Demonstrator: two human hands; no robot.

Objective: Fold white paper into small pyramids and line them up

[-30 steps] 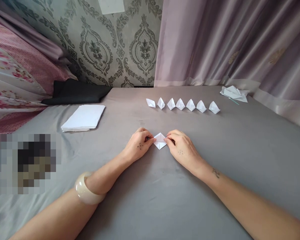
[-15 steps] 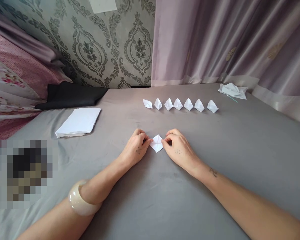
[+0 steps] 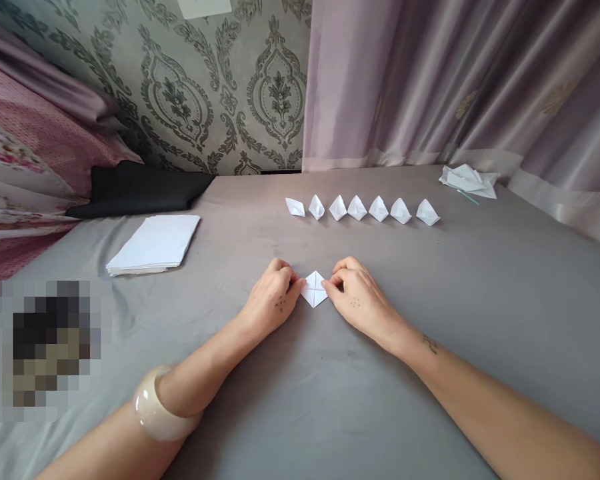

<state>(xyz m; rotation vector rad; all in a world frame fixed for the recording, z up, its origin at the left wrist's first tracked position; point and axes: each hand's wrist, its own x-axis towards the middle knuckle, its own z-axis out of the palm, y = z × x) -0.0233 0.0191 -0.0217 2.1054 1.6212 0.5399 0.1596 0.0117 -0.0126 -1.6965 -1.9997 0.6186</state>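
A small white folded paper point(image 3: 315, 291) lies as a diamond on the grey cloth, with crease lines crossing at its middle. My left hand point(image 3: 274, 295) pinches its left corner between thumb and fingers. At the opposite corner, my right hand point(image 3: 359, 293) pinches it in the same way. The fingertips hide both side corners, while the top and bottom points show. Beyond my hands stands a row of several small white folded paper shapes point(image 3: 379, 209), the leftmost one lying tilted.
To the left is a stack of white paper sheets point(image 3: 155, 244), with a black cloth point(image 3: 140, 189) behind it. At the far right, a pile of folded white papers point(image 3: 469, 180) lies by a thin greenish stick point(image 3: 468, 197). Curtains point(image 3: 405, 80) and a patterned wall point(image 3: 230, 100) border the back.
The paper's central creases look flatter and meet in a plainer cross. Both hands keep their hold on its corners; the view has shifted slightly.
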